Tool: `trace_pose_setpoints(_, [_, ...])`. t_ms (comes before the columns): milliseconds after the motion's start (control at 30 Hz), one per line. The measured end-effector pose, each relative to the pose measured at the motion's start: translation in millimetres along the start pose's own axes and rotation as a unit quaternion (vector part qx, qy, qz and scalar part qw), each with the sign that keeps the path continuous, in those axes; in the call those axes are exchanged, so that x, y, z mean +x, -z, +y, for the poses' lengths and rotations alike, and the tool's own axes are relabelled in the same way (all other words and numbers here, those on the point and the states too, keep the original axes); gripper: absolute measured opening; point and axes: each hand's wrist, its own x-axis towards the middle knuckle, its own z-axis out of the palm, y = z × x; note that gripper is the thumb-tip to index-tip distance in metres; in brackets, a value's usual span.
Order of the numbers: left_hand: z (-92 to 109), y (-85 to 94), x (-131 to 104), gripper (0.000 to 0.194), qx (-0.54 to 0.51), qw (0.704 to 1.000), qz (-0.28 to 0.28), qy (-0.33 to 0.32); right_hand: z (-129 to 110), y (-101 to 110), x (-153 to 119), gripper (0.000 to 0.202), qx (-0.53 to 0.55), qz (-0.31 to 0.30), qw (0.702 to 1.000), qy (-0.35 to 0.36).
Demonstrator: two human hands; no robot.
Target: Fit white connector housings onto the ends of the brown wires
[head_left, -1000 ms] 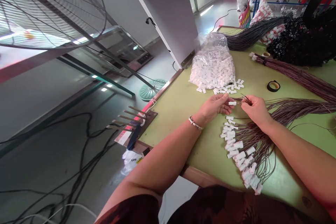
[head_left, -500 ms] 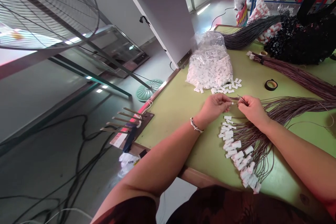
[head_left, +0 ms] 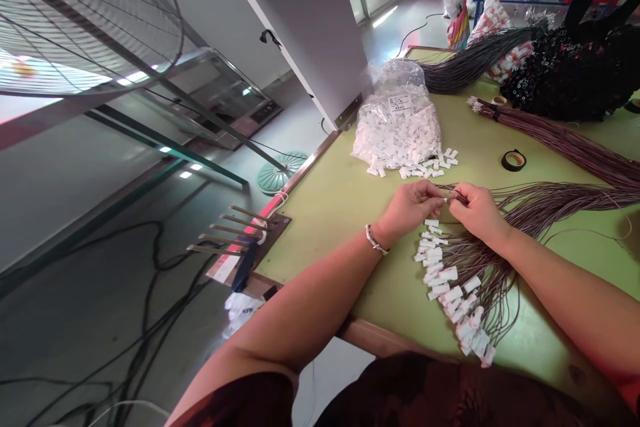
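Observation:
My left hand pinches a small white connector, mostly hidden by its fingertips. Close against it on the right, my right hand is closed on thin brown wires. The fingertips of both hands nearly meet at the connector. Below my hands lies a fan of brown wires with white connectors on their ends, spread over the green table. Loose white connectors lie beyond my left hand, beside a clear bag of them.
Black tape roll lies right of the bag. A second brown wire bundle, dark wires and a black pile are at the back right. A pronged rack sits at the left edge; a fan stands beyond.
My hands have drawn closer together, and the gap at the white connector has narrowed. The whole view has shifted slightly.

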Motion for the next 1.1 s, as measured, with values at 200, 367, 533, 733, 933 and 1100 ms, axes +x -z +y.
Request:
trace_pose_setpoints(200, [-3.7,-4.3,0.5,0.012,0.0,1.0,0.013,0.014,1.7,-2.5,0.5,0.01,-0.057,0.018,0.998,0.022])
trace_pose_setpoints(367, [-4.1,0.7,-0.1,0.004,0.115,0.992,-0.006,-0.057,3.7,0.3,3.8,0.009,0.023,-0.016,0.999,-0.042])
trace_pose_setpoints(533, [-3.3,6.0,0.5,0.01,0.272,0.945,0.001,-0.182,8.0,0.1,8.5,0.011,0.077,-0.038,0.993,-0.087])
trace_pose_setpoints(733, [-7.9,1.0,0.7,0.007,0.155,0.985,-0.032,-0.069,5.8,-2.9,7.1,0.01,-0.003,-0.011,1.0,-0.028])
trace_pose_setpoints(933, [-3.1,0.8,1.9,0.018,-0.003,0.999,-0.034,0.041,4.1,-3.0,4.4,0.012,-0.015,-0.011,1.0,-0.017])
trace_pose_setpoints(1100, [-5.2,8.1,3.6,0.026,-0.008,0.998,-0.064,-0.012,2.1,-0.1,5.1,0.011,0.006,0.006,0.999,-0.043])
